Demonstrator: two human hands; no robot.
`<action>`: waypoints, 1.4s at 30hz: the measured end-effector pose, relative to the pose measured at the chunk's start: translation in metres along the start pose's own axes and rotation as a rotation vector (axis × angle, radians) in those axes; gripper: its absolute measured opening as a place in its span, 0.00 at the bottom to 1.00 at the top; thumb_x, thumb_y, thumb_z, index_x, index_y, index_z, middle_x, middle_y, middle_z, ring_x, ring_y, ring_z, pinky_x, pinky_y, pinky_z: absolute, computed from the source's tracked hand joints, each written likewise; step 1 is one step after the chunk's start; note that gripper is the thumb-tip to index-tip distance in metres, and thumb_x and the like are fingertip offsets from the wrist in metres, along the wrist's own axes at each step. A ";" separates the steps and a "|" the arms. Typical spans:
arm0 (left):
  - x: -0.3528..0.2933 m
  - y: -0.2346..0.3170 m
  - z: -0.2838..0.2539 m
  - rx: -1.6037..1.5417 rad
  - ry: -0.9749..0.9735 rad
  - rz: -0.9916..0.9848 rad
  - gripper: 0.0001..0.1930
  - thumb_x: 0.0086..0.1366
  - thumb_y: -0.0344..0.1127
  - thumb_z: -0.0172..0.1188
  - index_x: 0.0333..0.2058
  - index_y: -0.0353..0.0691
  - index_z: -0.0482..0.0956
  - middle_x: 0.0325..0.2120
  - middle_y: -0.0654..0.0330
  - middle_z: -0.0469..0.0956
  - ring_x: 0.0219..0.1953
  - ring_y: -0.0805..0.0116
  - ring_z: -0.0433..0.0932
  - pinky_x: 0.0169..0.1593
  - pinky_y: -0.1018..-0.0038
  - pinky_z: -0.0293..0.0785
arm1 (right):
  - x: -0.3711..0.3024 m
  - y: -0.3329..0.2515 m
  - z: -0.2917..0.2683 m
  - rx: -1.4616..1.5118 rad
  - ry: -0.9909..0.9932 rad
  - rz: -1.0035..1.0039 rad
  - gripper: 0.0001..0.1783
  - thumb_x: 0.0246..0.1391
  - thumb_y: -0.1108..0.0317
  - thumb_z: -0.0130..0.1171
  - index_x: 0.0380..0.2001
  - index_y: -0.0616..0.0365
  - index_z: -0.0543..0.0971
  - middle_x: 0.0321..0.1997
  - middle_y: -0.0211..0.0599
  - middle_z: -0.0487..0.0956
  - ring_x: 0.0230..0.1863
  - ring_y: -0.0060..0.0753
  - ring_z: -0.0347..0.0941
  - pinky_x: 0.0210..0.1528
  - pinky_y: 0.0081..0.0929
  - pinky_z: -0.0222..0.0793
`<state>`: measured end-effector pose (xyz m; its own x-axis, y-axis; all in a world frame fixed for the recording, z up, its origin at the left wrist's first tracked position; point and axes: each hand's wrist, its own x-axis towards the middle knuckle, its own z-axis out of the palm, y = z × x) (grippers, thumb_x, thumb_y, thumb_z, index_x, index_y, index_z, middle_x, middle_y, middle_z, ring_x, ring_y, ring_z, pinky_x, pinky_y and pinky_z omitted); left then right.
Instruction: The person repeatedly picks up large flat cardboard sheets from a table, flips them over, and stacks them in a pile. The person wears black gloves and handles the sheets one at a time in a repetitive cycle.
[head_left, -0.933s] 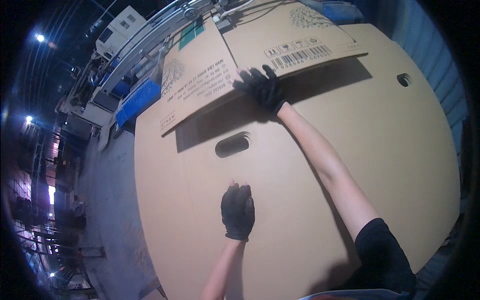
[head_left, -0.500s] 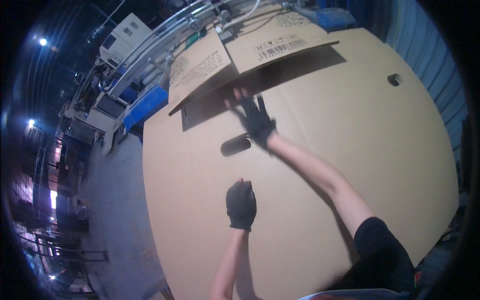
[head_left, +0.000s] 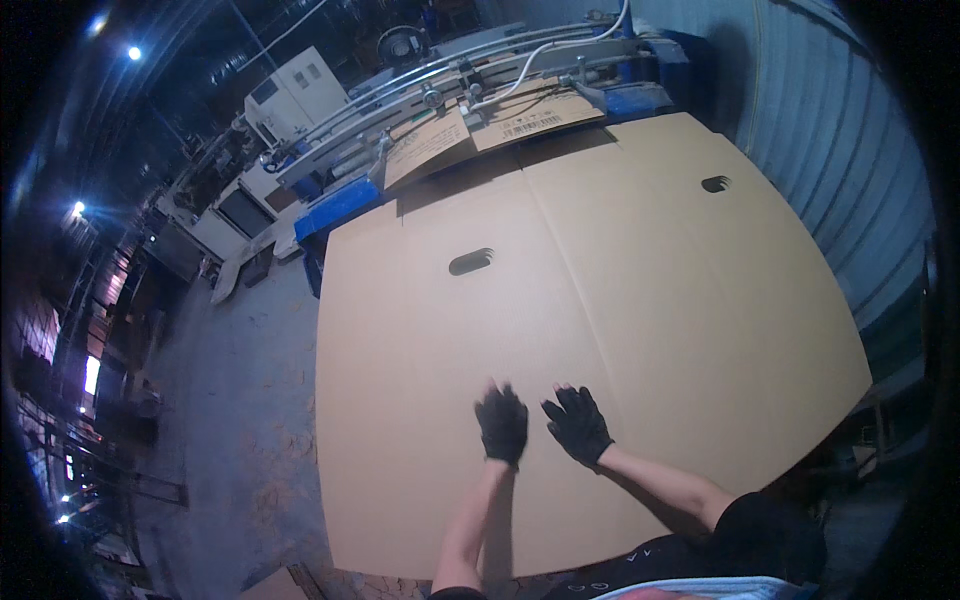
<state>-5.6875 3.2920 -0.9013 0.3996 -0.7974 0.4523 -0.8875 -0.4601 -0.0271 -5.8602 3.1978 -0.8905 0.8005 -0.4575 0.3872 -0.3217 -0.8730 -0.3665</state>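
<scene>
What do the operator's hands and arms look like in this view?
Left hand and right hand both wear black gloves ending at the wrist, with some fingertips uncovered. Forearms are uncovered up to black short sleeves. No cables or markings visible on gloves or sleeves.

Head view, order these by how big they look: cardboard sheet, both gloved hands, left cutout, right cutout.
1. Cardboard sheet
2. Left hand and right hand, too alike to rank
3. Left cutout
4. Right cutout
</scene>
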 end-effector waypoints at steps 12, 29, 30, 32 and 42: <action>-0.308 0.076 -0.178 -0.046 -0.334 0.793 0.25 0.64 0.45 0.53 0.60 0.55 0.68 0.60 0.56 0.66 0.63 0.57 0.62 0.61 0.46 0.55 | -0.237 -0.085 -0.078 -0.069 -0.027 -0.070 0.24 0.57 0.59 0.55 0.57 0.49 0.73 0.64 0.44 0.68 0.66 0.46 0.61 0.68 0.52 0.51; -0.265 0.138 -0.220 -0.196 -0.344 1.028 0.29 0.64 0.46 0.54 0.64 0.54 0.65 0.66 0.55 0.61 0.63 0.56 0.65 0.62 0.47 0.56 | -0.453 -0.127 -0.173 0.470 -0.031 0.530 0.22 0.61 0.71 0.48 0.58 0.54 0.71 0.55 0.46 0.74 0.58 0.47 0.68 0.62 0.41 0.60; -0.275 0.139 -0.215 -0.170 -0.422 1.078 0.29 0.64 0.47 0.54 0.64 0.55 0.64 0.66 0.55 0.61 0.63 0.57 0.65 0.61 0.48 0.56 | -0.456 -0.128 -0.173 0.438 -0.027 0.559 0.22 0.61 0.71 0.48 0.58 0.54 0.71 0.55 0.46 0.73 0.58 0.46 0.67 0.63 0.40 0.60; -0.275 0.133 -0.209 -0.190 -0.471 1.130 0.29 0.64 0.46 0.55 0.64 0.57 0.63 0.65 0.56 0.63 0.63 0.58 0.66 0.58 0.50 0.59 | -0.454 -0.125 -0.167 0.579 0.018 0.534 0.21 0.61 0.72 0.48 0.58 0.54 0.71 0.56 0.46 0.73 0.60 0.45 0.67 0.64 0.39 0.60; -0.258 0.130 -0.233 -0.224 -0.161 1.275 0.31 0.64 0.41 0.53 0.66 0.59 0.58 0.63 0.56 0.65 0.60 0.54 0.69 0.60 0.46 0.62 | -0.453 -0.101 -0.130 0.602 0.043 0.535 0.20 0.57 0.77 0.50 0.53 0.60 0.77 0.51 0.40 0.80 0.51 0.34 0.75 0.53 0.33 0.71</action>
<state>-5.9597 3.5285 -0.8137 -0.7381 -0.6662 0.1068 -0.6723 0.7128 -0.1999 -6.2563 3.4714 -0.9196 0.5912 -0.8045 0.0578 -0.3184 -0.2986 -0.8997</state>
